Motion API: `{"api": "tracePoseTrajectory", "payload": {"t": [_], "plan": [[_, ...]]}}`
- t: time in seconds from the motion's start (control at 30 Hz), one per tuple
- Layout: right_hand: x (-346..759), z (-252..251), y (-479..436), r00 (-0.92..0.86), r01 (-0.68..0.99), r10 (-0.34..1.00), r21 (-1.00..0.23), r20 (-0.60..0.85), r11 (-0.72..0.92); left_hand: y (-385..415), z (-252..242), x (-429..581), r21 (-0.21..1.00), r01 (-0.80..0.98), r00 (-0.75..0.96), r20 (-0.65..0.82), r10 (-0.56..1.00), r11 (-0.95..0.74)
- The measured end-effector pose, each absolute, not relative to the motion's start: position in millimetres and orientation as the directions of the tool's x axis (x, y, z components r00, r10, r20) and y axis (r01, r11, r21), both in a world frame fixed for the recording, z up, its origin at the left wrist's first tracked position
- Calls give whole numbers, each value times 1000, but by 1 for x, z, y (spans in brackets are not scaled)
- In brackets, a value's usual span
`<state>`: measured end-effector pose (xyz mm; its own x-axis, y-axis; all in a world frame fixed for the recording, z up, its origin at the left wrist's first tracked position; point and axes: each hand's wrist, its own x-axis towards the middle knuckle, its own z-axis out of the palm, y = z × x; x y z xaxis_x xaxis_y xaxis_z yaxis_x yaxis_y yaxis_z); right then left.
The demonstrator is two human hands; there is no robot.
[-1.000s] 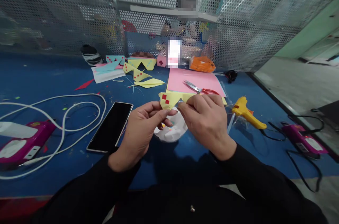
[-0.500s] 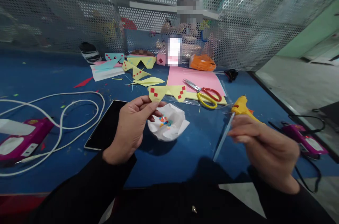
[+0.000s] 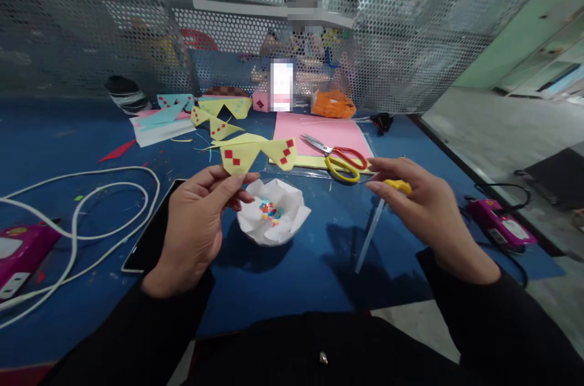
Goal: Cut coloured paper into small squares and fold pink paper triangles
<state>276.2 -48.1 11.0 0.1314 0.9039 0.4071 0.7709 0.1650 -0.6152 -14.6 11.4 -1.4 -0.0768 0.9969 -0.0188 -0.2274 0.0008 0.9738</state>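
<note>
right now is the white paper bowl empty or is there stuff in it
Not empty: small coloured paper bits lie in the middle of the white paper bowl.

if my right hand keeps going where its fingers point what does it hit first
Probably the scissors: the right hand has its fingers pointing left, and the yellow handle loop lies just past the fingertips. Height is unclear, so the hand may pass over them.

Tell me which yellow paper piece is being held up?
The double-pointed yellow piece with red squares, pinched by the left hand; the other yellow pieces lie on the blue table.
</note>
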Motion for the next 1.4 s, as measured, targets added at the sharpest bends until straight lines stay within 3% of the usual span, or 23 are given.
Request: {"api": "tracePoseTrajectory", "payload": {"t": [0.2, 0.3, 0.37, 0.43, 0.53, 0.63, 0.7, 0.83, 1.0, 1.1, 1.27, 1.4], "plan": [[222, 12, -16, -90, 409, 990, -903, 106, 133, 7, -4, -14, 977, -213, 11, -29, 1000, 31], [201, 11, -8, -156, 308, 984, -943, 84, 129, 6, -5, -14, 975, -216, 42, -41, 998, 49], [197, 11, -8, -213, 389, 968, -897, 133, 209, 5, -4, -14, 974, -219, 53, -45, 998, 56], [201, 12, -12, -327, 545, 930, -770, 168, 331, 6, -4, -15, 972, -230, 39, -34, 999, 42], [220, 13, -20, -455, 783, 874, -390, 174, 485, 6, -2, -19, 965, -261, -40, 1, 999, -12], [239, 13, -27, -462, 887, 846, 148, 267, 438, 5, -1, -20, 958, -287, -87, -9, 996, -16], [245, 14, -31, -469, 880, 809, 259, 354, 397, 2, -1, -20, 953, -301, -70, -55, 996, 31], [235, 18, -32, -438, 881, 786, 36, 436, 471, -7, -1, -16, 928, -350, -58, -156, 986, 127], [209, 16, -15, -655, 683, 703, -183, 278, 708, -10, -1, -15, 901, -388, -78, -241, 967, 193], [195, 11, -4, -697, 660, 681, -173, 222, 731, -9, -2, -18, 887, -419, -105, -258, 961, 193], [174, 7, 12, -761, 643, 643, -37, 85, 765, -8, -5, -23, 819, -505, -57, -347, 936, 272], [164, 0, 20, -753, 658, 658, -7, -5, 753, -12, -9, -28, 848, -464, -69, -325, 943, 258]]}}
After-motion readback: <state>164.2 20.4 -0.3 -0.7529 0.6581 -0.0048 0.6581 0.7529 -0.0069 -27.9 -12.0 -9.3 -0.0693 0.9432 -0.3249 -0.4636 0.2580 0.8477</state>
